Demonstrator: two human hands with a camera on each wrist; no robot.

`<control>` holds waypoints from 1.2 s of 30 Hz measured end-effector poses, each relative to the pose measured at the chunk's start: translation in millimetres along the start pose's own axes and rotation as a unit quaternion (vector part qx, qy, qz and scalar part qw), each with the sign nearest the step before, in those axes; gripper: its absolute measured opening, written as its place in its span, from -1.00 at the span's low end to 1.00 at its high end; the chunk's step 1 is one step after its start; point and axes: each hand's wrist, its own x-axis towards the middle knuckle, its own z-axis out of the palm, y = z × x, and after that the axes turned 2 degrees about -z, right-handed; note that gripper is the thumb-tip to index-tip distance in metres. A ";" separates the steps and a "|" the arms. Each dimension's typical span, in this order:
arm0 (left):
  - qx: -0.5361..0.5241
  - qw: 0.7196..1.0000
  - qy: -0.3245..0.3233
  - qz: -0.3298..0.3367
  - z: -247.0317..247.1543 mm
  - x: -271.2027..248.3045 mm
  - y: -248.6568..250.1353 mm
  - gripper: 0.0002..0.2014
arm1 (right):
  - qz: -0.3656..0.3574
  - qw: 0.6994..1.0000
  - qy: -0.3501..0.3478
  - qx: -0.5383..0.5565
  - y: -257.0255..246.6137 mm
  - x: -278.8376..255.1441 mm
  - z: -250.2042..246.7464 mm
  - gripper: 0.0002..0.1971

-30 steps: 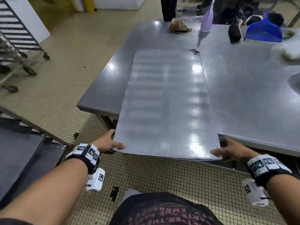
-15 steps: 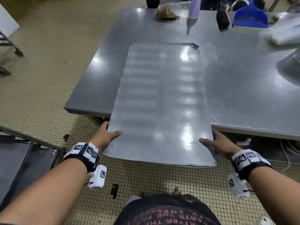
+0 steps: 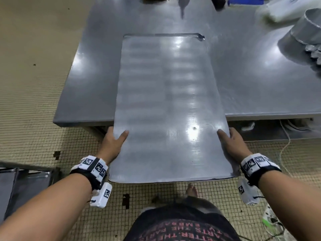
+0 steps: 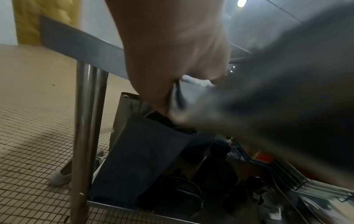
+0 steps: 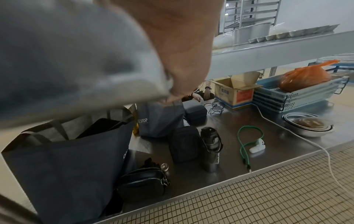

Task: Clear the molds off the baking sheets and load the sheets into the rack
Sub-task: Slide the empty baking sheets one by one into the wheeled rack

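Observation:
A long bare steel baking sheet lies lengthwise on the steel table, its near end sticking out past the table's front edge. My left hand grips the sheet's left edge, thumb on top. My right hand grips its right edge the same way. Seen from below in the wrist views, the sheet is a blurred grey plate beside each palm. Small fluted molds lie at the table's right edge, next to a round metal tin.
The table's lower shelf carries dark bags, a black bottle, stacked bowls, crates and a cardboard box. A white cable hangs at the right. Steel sheets sit low at my left. A tall rack stands behind the table.
The sheet has slid further off the table toward me. Both hands have shifted from its near corners forward along its side edges. My view has tilted down.

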 end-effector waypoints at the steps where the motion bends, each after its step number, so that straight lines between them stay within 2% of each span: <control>1: 0.007 1.000 0.010 0.010 -0.7 -0.5 0.1 -0.56 | -0.001 1.000 0.007 -0.014 0.6 -2.4 0.6 -0.67; 5: 0.019 0.999 0.032 0.027 -12.0 -1.0 3.8 -0.70 | -0.033 0.997 0.040 -0.064 -2.6 -8.7 4.4 -0.69; 9: 0.003 0.998 0.050 0.040 -21.7 2.7 11.2 -0.73 | -0.051 0.995 0.079 -0.034 -14.5 -13.5 9.7 -0.65; 13: -0.005 0.996 0.065 0.058 -30.2 1.3 28.3 -0.75 | -0.077 0.994 0.080 -0.002 -28.6 -2.3 4.4 -0.67; 18: -0.013 0.993 0.104 0.062 -38.2 -1.9 38.8 -0.79 | -0.113 0.991 0.049 0.043 -70.8 16.5 -7.7 -0.82; 22: -0.004 0.986 0.156 0.058 -45.8 -9.0 56.8 -0.60 | -0.139 0.988 0.041 0.059 -96.2 56.4 -13.0 -0.53; 26: -0.035 0.972 0.226 0.056 -40.6 -26.4 80.9 -0.82 | -0.193 0.979 -0.019 0.061 -142.7 91.9 -20.6 -0.60; 30: -0.051 0.949 0.305 0.065 -35.2 -52.4 107.7 -0.79 | -0.242 0.966 -0.081 0.044 -189.2 130.8 -28.6 -0.62; 33: -0.091 0.920 0.374 0.072 -36.6 -77.6 121.0 -0.79 | -0.285 0.947 -0.139 0.047 -227.8 159.3 -23.2 -0.35; 34: -0.103 0.914 0.385 0.076 -38.2 -84.0 124.3 -0.80 | -0.302 0.940 -0.149 0.052 -240.4 161.9 -20.0 -0.39; 36: -0.123 0.894 0.425 0.070 -42.0 -106.0 128.0 -0.79 | -0.330 0.922 -0.193 0.058 -272.4 152.9 -12.2 -0.59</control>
